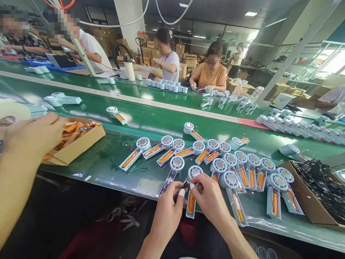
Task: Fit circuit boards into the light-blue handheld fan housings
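My left hand (170, 207) is closed around a narrow black circuit board (182, 189), held at a slant over the bench. The fingertips of my right hand (211, 196) pinch at the board's upper end; a small wire plug may be between them, but the fingers hide it. White covers sit on some fingertips. Just under my hands lies a light-blue handheld fan body (191, 205), its orange battery showing in the open handle. Beside it on the left is another fan body (177, 163) with a black board in its handle.
Several fan bodies with orange batteries (249, 176) lie to the right. A carton of black boards (302, 194) stands far right, a carton of batteries (81, 144) at left. A co-worker's arm (21, 169) reaches in there. Beyond runs a green conveyor belt (151, 118); people sit opposite.
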The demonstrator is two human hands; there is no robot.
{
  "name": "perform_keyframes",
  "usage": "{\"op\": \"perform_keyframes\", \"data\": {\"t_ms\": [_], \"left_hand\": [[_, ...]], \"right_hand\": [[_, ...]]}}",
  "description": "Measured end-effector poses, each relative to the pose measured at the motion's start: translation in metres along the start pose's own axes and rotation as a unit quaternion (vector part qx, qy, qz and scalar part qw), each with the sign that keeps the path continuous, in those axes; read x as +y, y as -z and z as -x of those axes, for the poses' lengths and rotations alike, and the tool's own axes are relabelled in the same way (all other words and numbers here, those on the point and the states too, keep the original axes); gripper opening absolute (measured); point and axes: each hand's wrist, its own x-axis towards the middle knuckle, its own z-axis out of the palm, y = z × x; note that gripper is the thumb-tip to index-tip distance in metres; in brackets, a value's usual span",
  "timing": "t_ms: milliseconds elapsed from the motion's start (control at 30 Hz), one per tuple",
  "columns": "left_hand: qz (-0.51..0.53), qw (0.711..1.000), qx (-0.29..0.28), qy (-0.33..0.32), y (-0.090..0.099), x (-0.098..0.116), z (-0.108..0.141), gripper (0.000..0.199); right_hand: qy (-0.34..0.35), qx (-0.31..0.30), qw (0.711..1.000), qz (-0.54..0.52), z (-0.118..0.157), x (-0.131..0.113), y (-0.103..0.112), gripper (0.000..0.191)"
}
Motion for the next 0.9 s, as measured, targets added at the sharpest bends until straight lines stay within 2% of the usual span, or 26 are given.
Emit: {"op": "perform_keyframes", "data": {"t_ms": [133,267,333,400,500,700,833,900], "left_hand": [[-0.053,0.995,0.039,-0.069,-0.005,-0.001,0.002,0.024],[-0.120,0.975,0.100,-0.156,-0.015,-0.009,0.006,0.029],[-0.135,0.968,0.107,-0.181,-0.016,-0.013,0.007,0.033],[-0.134,0.971,0.092,-0.178,-0.012,-0.014,0.006,0.034],[-0.101,0.985,0.039,-0.136,0.001,-0.009,0.000,0.032],[-0.007,0.996,-0.078,-0.049,0.024,0.004,-0.009,0.029],[-0.017,0.993,-0.105,-0.047,0.028,0.004,-0.012,0.028],[-0.029,0.994,-0.095,-0.055,0.026,0.006,-0.013,0.027]], "right_hand": [[0.068,0.011,0.983,0.168,0.003,-0.004,-0.005,0.013],[0.095,0.044,0.968,0.229,0.007,-0.003,-0.013,0.016],[0.100,0.041,0.969,0.221,0.008,-0.001,-0.015,0.018],[0.103,0.013,0.980,0.167,0.006,0.001,-0.012,0.019],[0.095,-0.039,0.993,0.059,-0.002,0.005,-0.002,0.015],[0.116,-0.134,0.984,-0.007,-0.012,0.004,0.018,0.022],[0.106,-0.132,0.985,-0.017,-0.013,0.005,0.016,0.020],[0.089,-0.113,0.989,-0.023,-0.011,0.007,0.012,0.019]]}}
